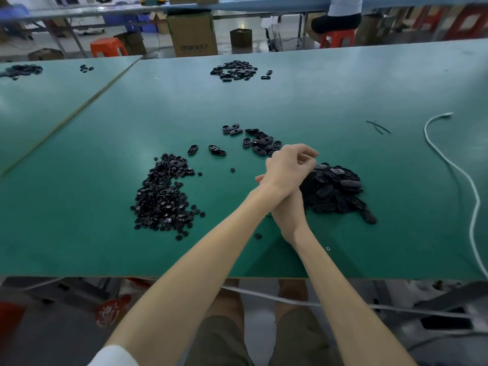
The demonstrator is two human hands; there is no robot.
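Beside the oval black pieces [335, 188], judged light, stiff, best pinched edgewise, the left hand's [290, 166] curled grip cannot be seen into.

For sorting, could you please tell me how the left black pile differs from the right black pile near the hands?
The left pile holds small round pieces; the right pile holds larger oval plates. The left pile is spread thin, while the right pile is heaped. Both are black and lie on the green table.
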